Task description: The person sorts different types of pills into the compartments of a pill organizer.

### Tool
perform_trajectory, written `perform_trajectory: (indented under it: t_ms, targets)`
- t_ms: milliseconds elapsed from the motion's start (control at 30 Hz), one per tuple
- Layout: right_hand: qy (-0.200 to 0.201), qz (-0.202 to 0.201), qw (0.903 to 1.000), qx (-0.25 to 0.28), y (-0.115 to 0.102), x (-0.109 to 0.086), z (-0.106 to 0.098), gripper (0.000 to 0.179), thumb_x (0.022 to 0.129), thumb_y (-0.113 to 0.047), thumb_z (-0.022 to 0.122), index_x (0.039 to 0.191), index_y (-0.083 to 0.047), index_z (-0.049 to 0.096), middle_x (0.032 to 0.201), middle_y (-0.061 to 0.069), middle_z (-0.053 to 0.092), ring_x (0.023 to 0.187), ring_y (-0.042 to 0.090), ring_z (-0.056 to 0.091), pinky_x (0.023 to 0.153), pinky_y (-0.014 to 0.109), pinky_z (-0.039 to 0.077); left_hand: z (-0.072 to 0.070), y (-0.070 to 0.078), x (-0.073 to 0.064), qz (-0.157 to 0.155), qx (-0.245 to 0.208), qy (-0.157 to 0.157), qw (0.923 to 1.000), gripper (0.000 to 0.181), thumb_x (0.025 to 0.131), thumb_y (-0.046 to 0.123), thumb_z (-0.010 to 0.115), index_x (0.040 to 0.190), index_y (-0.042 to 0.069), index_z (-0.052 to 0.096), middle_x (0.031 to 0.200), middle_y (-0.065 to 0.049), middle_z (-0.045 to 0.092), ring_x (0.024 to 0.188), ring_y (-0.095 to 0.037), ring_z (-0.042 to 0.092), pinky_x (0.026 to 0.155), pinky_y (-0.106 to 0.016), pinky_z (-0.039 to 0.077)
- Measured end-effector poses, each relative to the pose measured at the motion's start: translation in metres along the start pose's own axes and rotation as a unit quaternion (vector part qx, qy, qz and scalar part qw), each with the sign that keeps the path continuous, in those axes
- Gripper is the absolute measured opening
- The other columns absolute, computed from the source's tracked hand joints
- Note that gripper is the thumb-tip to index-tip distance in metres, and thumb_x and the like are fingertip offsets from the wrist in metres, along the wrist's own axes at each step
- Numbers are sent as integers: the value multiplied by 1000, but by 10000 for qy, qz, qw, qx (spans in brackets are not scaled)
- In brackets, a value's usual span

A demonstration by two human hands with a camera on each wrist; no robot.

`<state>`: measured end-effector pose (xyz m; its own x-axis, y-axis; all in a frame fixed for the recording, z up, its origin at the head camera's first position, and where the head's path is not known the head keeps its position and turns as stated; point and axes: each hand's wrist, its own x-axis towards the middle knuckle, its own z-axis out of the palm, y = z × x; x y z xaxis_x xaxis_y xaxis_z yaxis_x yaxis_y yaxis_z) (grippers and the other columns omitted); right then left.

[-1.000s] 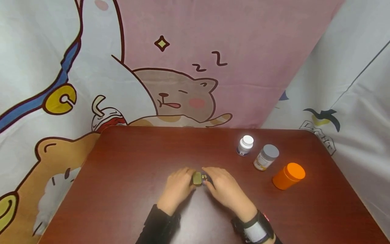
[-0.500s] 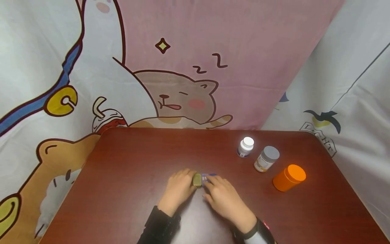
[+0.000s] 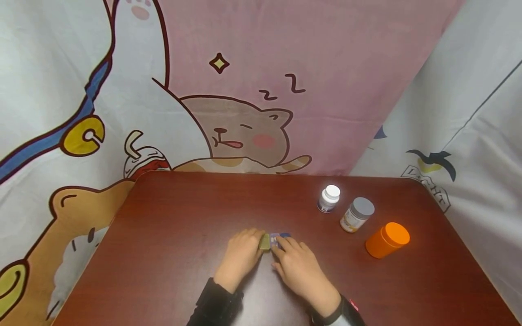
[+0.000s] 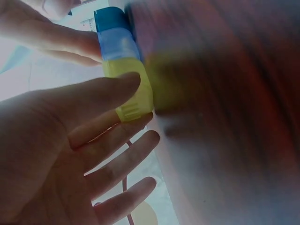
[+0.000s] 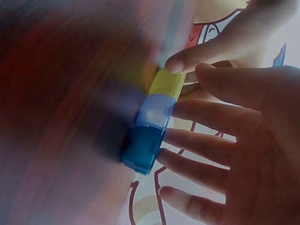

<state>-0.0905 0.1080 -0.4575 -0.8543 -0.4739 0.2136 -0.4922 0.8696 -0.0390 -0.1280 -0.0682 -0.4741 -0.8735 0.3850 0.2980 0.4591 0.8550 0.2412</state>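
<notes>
A small pill organizer with yellow, light blue-violet and dark blue compartments lies on the table. My left hand pinches its yellow end, thumb on one side and a finger on the other, as the left wrist view shows. The remaining fingers of that hand are spread. From the other side, my right hand reaches over it with fingers fairly straight. In the right wrist view, those fingertips touch along the edge of the light blue-violet compartment and the dark blue compartment. Lids cover these compartments in that view.
Right of the hands stand a white bottle, a grey-lidded jar and an orange bottle. They stand on the brown table. A printed cloth hangs behind its far edge.
The right hand has shifted down slightly, showing the blue and violet part of the organizer; pale bits seen earlier there are less visible. The left hand keeps its hold. The head view has tilted slightly up.
</notes>
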Motion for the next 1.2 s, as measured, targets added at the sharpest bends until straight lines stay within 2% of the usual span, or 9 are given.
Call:
perform_trajectory:
  t_ms: [300, 567, 767, 933, 1067, 1200]
  targets:
    - [96, -47, 9999, -132, -1, 0, 2, 39, 87, -33, 82, 118, -11, 79, 131, 9, 72, 118, 25, 67, 91, 44, 59, 1, 1, -2, -80, 6, -84, 9999, 37, 83, 16, 86, 116, 4, 75, 105, -8, 77, 95, -26, 73, 87, -42, 61]
    - [-234, 50, 9997, -87, -6, -1, 0, 49, 88, -37, 81, 125, -6, 74, 136, 13, 69, 122, 30, 65, 96, 50, 58, 1, -1, -1, -34, 34, -158, 9999, 39, 83, 19, 86, 118, 6, 75, 108, -7, 77, 99, -26, 73, 88, -42, 61]
    - [185, 80, 9992, -348, -5, 3, -1, 38, 85, -35, 84, 114, -11, 78, 125, 7, 74, 112, 23, 70, 93, 45, 57, 0, -3, -1, -15, -14, -169, 9999, 39, 82, 18, 87, 118, 7, 76, 108, -5, 76, 97, -24, 72, 86, -40, 61]
    - [404, -69, 9989, -233, -5, 14, 2, 37, 83, -30, 87, 113, -10, 77, 116, 6, 75, 103, 22, 71, 88, 42, 59, -1, -5, 0, -46, -112, -263, 9996, 40, 83, 20, 87, 119, 7, 75, 108, -5, 76, 98, -25, 73, 86, -42, 61]
    - [608, -229, 9977, -192, -9, 25, 8, 37, 75, -24, 92, 106, -10, 77, 105, 4, 73, 95, 21, 70, 81, 39, 59, 0, -5, -1, -104, -167, -341, 9992, 40, 85, 23, 86, 120, 7, 75, 110, -5, 76, 101, -25, 73, 89, -43, 61]
    - [853, -115, 9956, -364, -13, 35, 13, 34, 70, -20, 93, 98, -9, 77, 91, 3, 70, 84, 20, 67, 72, 35, 57, 1, -5, -2, -111, -200, -271, 9994, 37, 85, 20, 85, 118, 7, 75, 108, -4, 76, 100, -24, 73, 89, -42, 61]
